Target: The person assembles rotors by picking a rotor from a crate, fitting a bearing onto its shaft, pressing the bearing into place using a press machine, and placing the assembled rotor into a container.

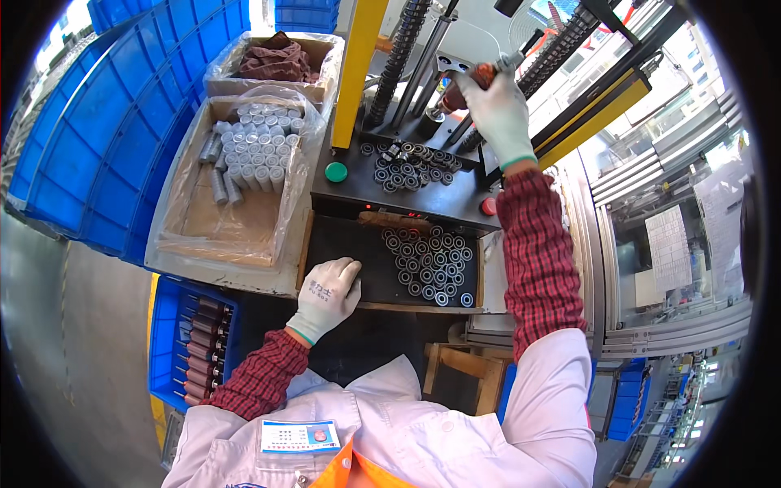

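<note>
My right hand (498,114), in a white glove, is raised at the black press (342,195) with its fingers wrapped round a brown motor armature (453,98). The armature's coppery end shows above the fingers, and its shaft slants down toward a metal holder (435,116). My left hand (328,294), also gloved, lies with curled fingers on the left front part of a dark tray (370,281); its palm side is hidden. Small ring bearings (429,264) are spread over the tray's right half. More bearings (407,169) lie in a heap on the press table below my right hand.
A green button (336,172) and a red button (488,206) sit at the press table's sides. Yellow posts (358,73) flank the press. On the left stand a plastic-lined box of grey cylinders (260,150), stacked blue crates (106,138) and a blue bin (167,325) holding several armatures.
</note>
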Demonstrator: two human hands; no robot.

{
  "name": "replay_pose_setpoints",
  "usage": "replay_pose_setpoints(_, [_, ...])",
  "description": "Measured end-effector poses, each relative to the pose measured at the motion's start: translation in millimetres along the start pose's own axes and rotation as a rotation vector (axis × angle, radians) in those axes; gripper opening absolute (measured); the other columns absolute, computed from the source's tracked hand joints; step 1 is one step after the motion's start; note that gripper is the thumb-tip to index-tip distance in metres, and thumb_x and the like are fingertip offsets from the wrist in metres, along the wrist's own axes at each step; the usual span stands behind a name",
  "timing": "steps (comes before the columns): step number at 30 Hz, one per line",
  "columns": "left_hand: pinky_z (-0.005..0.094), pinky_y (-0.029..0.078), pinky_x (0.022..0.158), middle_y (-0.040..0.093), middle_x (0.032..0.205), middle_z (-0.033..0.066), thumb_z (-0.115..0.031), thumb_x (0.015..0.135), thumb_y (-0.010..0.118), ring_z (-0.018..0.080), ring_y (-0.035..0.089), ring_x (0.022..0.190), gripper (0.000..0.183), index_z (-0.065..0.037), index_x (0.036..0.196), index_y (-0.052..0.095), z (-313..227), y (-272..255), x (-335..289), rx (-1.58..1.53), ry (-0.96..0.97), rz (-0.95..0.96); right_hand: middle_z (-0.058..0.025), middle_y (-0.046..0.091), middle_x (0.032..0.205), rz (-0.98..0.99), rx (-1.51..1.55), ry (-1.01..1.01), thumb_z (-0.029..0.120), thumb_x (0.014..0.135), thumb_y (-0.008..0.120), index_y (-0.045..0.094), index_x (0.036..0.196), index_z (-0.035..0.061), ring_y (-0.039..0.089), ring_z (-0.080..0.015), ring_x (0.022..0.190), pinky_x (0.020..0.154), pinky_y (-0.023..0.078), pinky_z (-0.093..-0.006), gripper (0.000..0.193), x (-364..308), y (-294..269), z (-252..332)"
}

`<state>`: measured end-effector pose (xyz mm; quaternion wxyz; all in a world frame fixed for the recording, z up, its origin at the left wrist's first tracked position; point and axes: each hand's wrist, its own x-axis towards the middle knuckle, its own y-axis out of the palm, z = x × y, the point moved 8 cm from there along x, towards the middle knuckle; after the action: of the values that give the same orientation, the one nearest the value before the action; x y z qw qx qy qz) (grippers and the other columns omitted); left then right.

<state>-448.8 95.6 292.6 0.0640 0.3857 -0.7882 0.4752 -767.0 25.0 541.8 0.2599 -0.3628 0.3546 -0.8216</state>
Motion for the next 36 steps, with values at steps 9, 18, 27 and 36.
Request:
replay_pose_setpoints(9, [0.0469,0.057,0.095,0.074,0.116,0.0179,-0.004,0.084,0.076,0.0387,0.072,0.103,0.034,-0.001,0.118,0.069,-19,-36,-6,-0.095,0.082,-0.125,-0.028,0.067,0.131,-0.289,0.092,-0.339,0.029,0.092,0.08,0.059,0.138,-0.0029,0.068,-0.0437,0.118,0.104,0.053,-0.0498,0.06,-10,17,-11])
replay_pose_setpoints(18, [0.0496,0.056,0.099,0.069,0.124,0.0249,-0.002,0.088,0.07,0.0448,0.067,0.113,0.029,0.0,0.117,0.069,100,-98,-242,0.147,-0.499,-0.263,-0.0238,0.067,0.13,-0.001,0.328,-0.684,0.014,0.098,0.071,0.067,0.129,-0.0008,0.067,-0.0416,0.122,0.107,0.052,-0.0479,0.035,-164,74,110])
replay_pose_setpoints(27, [0.0513,0.055,0.097,0.07,0.115,0.0216,-0.01,0.089,0.067,0.0435,0.067,0.109,0.026,-0.003,0.115,0.069,193,-71,-474,0.289,-1.168,-0.287,-0.0256,0.065,0.14,0.367,0.024,-0.699,0.013,0.101,0.07,0.061,0.144,-0.0038,0.063,-0.0428,0.129,0.114,0.048,-0.0482,0.047,-183,149,92])
replay_pose_setpoints(36, [0.0464,0.05,0.111,0.068,0.13,0.0217,-0.015,0.09,0.073,0.0402,0.063,0.126,0.046,-0.001,0.133,0.067,305,-143,-590,0.593,-1.555,-0.845,-0.0251,0.062,0.14,0.687,-0.024,-0.783,0.011,0.092,0.073,0.06,0.14,-0.0055,0.057,-0.047,0.132,0.114,0.045,-0.0556,0.052,-343,184,82])
